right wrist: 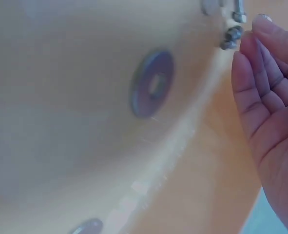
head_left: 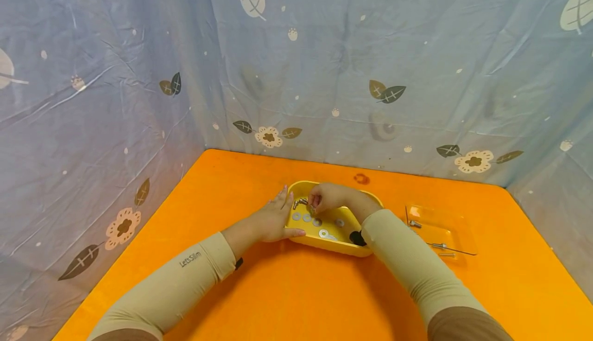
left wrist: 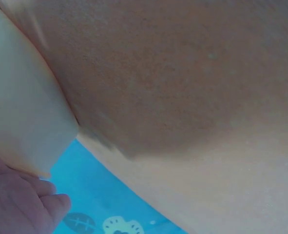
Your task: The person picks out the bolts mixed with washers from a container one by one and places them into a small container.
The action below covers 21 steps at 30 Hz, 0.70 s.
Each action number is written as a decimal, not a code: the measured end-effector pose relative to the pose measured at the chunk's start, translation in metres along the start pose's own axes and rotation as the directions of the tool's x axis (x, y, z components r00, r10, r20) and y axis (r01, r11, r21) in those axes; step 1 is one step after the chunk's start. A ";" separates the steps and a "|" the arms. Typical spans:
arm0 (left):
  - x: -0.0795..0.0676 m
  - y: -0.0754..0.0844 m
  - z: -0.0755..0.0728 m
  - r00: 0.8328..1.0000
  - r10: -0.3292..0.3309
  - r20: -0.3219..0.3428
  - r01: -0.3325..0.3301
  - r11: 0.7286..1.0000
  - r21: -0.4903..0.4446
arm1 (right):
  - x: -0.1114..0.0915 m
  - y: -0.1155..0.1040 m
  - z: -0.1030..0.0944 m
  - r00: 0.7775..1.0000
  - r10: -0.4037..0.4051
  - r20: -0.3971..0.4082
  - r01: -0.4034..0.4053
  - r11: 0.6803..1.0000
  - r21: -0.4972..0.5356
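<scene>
One yellow bin (head_left: 340, 248), long axis running rightward from the spread-fingered left hand (head_left: 274, 221) touching it, contains at least five flat washers (head_left: 307, 218) near the right hand (head_left: 328, 197); right-hand grip cannot be determined.

we hold both arms forward, our left arm (head_left: 173, 276) ending in a left hand (head_left: 274, 220) with its fingers (head_left: 281, 198) straight and spread, our right arm (head_left: 412, 264) in a right hand (head_left: 334, 197) angled leftward, thumb (right wrist: 282, 41) close to bent fingertips.
</scene>
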<state>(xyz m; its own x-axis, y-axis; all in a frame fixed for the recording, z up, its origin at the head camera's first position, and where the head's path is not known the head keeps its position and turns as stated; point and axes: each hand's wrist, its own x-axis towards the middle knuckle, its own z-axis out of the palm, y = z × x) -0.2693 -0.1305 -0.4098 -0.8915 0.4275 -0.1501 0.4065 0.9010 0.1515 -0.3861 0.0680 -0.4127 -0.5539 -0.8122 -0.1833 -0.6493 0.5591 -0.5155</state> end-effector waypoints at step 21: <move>-0.004 0.004 -0.003 1.000 -0.006 -0.002 0.006 1.000 -0.012 | -0.064 -0.011 -0.041 0.995 -0.011 -0.101 0.016 0.998 0.055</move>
<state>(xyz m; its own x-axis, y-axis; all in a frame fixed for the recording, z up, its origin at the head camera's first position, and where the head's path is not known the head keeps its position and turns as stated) -0.2649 -0.1287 -0.4057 -0.8944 0.4217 -0.1495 0.3984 0.9027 0.1624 -0.3654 0.1209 -0.3607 -0.5968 -0.7971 -0.0921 -0.6286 0.5358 -0.5637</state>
